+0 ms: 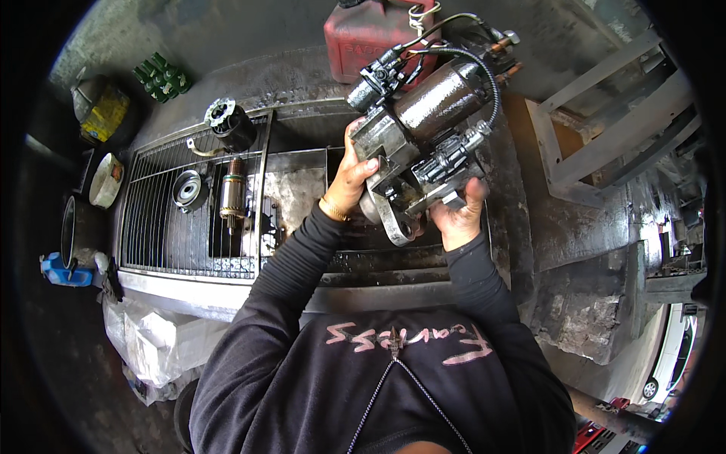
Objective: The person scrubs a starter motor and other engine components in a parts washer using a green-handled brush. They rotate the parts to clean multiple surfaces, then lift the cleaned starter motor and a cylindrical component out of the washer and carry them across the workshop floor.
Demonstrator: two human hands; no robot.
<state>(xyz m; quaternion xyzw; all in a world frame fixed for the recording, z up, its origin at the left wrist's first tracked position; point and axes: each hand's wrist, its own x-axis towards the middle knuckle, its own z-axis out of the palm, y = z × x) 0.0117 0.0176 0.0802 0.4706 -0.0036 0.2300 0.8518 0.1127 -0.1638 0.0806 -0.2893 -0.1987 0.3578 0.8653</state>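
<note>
Between my two hands, a dark, oily motor assembly (442, 98) is held up over a metal wash tray (299, 178). It has a wet black cylinder, smaller cylindrical parts with looped cables, copper-coloured terminals and a grey metal housing with an eyed lug. My left hand (350, 178) grips the housing on its left side, thumb on top. My right hand (460, 219) supports its lower right side, thumb raised and most fingers hidden underneath. To the left, a motor armature (233, 198), a round metal cup (188, 191) and a black cylindrical housing (233, 129) rest on a wire rack (155, 216).
A red fuel can (355, 45) stands behind the tray. Several green bottles (162, 78) and a yellow-labelled jug (102, 110) are at the far left. Nearer lie a blue container (66, 270) and clear plastic wrapping (155, 340). A metal frame (597, 136) stands at the right.
</note>
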